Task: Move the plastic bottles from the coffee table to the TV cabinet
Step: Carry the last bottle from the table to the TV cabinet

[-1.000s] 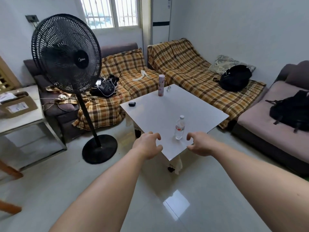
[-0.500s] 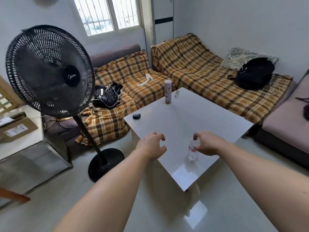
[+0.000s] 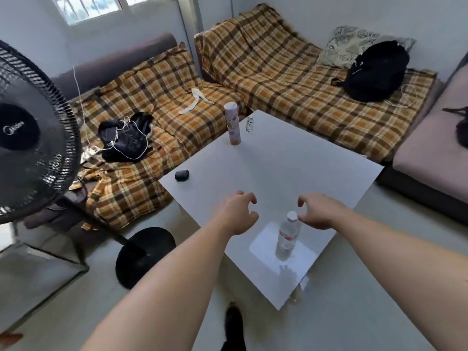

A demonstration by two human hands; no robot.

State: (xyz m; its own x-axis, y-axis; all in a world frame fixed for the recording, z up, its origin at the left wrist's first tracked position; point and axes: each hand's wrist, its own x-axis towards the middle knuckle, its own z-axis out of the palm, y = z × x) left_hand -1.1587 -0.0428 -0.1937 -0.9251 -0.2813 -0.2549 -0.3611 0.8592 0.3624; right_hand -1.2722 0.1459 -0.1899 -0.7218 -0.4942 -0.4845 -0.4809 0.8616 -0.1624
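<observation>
A clear plastic water bottle [image 3: 287, 235] with a white cap and red label stands upright near the front corner of the white coffee table [image 3: 278, 168]. My right hand [image 3: 319, 211] hovers just above and right of its cap, fingers curled and apart, holding nothing. Left of the bottle, my left hand [image 3: 236, 213] also hangs open over the table. A tall pink patterned bottle [image 3: 232, 124] stands at the table's far corner. The TV cabinet is out of view.
A small black case [image 3: 181, 175] and a pair of glasses [image 3: 249, 123] lie on the table. A black standing fan [image 3: 35, 138] rises at the left, its round base [image 3: 144, 254] on the floor. Plaid-covered sofas with black bags surround the table.
I have come closer to the table. My right hand, which was down around the clear bottle half a second ago, is now above its cap with fingers spread. The left hand stays open.
</observation>
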